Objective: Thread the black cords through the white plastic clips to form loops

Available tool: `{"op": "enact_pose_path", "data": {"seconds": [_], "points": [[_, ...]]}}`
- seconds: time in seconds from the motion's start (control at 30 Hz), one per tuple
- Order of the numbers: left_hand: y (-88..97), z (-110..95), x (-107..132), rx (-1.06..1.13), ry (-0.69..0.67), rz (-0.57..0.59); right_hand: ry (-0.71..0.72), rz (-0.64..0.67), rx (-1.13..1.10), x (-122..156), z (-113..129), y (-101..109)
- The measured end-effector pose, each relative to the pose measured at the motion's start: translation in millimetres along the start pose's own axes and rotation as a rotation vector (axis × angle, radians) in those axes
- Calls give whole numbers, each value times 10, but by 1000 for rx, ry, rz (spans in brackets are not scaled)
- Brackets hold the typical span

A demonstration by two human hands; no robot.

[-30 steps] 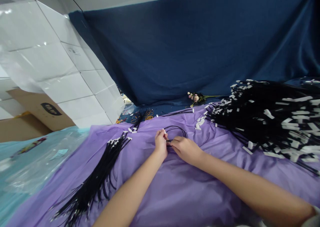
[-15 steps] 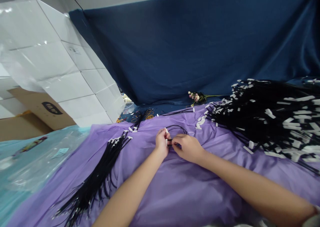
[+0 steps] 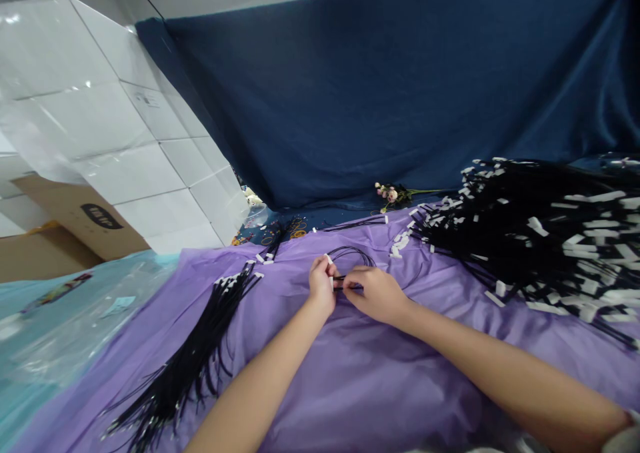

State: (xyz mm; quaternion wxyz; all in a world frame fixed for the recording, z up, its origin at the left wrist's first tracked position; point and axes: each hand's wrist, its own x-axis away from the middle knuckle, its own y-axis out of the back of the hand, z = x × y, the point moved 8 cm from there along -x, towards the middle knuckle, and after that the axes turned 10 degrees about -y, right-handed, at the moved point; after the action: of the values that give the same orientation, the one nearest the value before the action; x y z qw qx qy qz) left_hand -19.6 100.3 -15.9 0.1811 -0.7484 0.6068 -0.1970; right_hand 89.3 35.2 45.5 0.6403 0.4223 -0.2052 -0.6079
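The left hand (image 3: 321, 284) and the right hand (image 3: 376, 293) met in the middle of the purple cloth (image 3: 350, 373). Both grips pinched one thin black cord (image 3: 353, 254), so its loop stayed round. A big pile of cords (image 3: 530, 230) lay at the right, a neat bundle (image 3: 200, 346) at the left.

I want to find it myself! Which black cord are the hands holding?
Look at the purple cloth and find where the left hand and right hand meet. Pinched between them is one black cord curled into a loop, unlike the straight bundle and messy pile.
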Motion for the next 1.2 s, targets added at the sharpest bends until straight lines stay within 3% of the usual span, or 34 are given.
{"op": "enact_pose_path", "data": {"seconds": [0.63,1.2], "points": [[74,-259,-28,266,-118,-82,-14,15,-69,30,-20,-16],[16,-247,6,325,-80,-44,-65,76,-349,-65,-98,-146]]}}
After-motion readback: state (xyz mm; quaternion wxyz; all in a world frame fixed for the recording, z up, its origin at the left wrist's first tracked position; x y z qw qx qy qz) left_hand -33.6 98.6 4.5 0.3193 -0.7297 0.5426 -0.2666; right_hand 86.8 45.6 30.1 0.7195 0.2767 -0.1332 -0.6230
